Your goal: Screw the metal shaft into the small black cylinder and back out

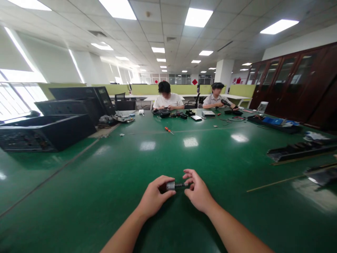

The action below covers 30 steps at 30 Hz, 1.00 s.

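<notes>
Grey cylinder (171, 186) in left grip (155, 196), right grip (198, 191) by shaft (180, 185)

- Glossy green tabletop (126, 154), with seams across it and reflected ceiling lights;
- at left, an open black case (71, 131);
- toward the far side, an orange-handled screwdriver (167, 129); beyond it, a grey box (208, 114);
- at right, a black tray (288, 129) containing blue items; nearer, a thin yellowish strip (273, 183).
</notes>
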### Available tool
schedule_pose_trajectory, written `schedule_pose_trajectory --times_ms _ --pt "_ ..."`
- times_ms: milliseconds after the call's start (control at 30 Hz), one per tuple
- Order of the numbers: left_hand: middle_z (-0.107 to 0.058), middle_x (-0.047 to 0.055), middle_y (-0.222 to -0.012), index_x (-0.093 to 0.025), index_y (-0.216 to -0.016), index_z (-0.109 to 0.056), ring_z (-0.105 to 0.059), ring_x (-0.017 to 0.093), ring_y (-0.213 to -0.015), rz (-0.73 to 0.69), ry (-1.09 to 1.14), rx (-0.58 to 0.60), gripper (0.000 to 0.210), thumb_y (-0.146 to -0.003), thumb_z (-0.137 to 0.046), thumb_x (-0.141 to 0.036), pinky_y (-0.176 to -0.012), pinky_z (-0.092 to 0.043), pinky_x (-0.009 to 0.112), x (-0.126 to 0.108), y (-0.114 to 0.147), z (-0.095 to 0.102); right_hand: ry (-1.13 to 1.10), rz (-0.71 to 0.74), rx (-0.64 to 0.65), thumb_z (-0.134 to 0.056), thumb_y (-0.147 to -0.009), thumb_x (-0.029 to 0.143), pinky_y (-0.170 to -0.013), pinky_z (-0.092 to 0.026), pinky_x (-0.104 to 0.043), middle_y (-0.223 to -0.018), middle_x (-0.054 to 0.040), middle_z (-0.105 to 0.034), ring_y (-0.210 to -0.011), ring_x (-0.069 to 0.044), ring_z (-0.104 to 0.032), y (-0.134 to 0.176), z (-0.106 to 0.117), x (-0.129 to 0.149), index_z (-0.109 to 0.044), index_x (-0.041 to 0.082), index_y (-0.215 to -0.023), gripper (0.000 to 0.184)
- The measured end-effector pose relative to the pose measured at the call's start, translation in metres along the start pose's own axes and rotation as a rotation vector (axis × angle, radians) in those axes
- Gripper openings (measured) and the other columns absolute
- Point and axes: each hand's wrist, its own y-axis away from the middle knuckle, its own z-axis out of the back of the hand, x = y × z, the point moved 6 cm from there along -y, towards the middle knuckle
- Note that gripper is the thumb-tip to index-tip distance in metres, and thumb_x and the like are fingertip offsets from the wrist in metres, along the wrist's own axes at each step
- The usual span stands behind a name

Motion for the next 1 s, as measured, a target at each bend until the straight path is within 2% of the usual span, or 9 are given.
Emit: schedule_pose_trajectory --times_ms 167,567,1000 --pt "-0.069 0.003 -0.095 -0.021 -0.099 -0.067 -0.064 0.020 -0.088 0.082 0.100 -0.021 0.029 -0.071 -0.072 -0.018 -0.080 -0.049 0.031 0.007 0.000 -0.001 0.092 -0.038 0.036 -0.060 -0.065 0.008 -0.066 -0.046 -0.026 -0.098 -0.0031 -0.064 -0.076 -0.015 -0.060 0.005 -0.001 0.009 -0.060 0.021 -0.111 0.048" --pt "-0.068 0.003 -0.094 -0.023 -0.099 -0.069 -0.062 0.019 -0.086 -0.002 0.071 0.003 0.028 -0.071 -0.073 -0.020 -0.077 -0.048 0.030 -0.001 0.002 -0.004 0.185 -0.012 0.096 -0.067 -0.073 0.023 -0.067 -0.048 -0.028 -0.088 -0.0043 -0.070 -0.075 -0.018 -0.062 0.007 -0.001 0.019 -0.073 0.020 -0.094 0.022" --pt "-0.069 0.003 -0.094 -0.022 -0.100 -0.069 -0.062 0.019 -0.086 -0.016 0.059 0.014 0.029 -0.072 -0.073 -0.020 -0.078 -0.048 0.030 -0.002 0.002 -0.004 0.130 -0.009 0.109 -0.065 -0.077 0.025 -0.072 -0.051 -0.030 -0.088 -0.0055 -0.071 -0.078 -0.020 -0.065 0.006 -0.003 0.016 -0.072 0.019 -0.090 0.016"
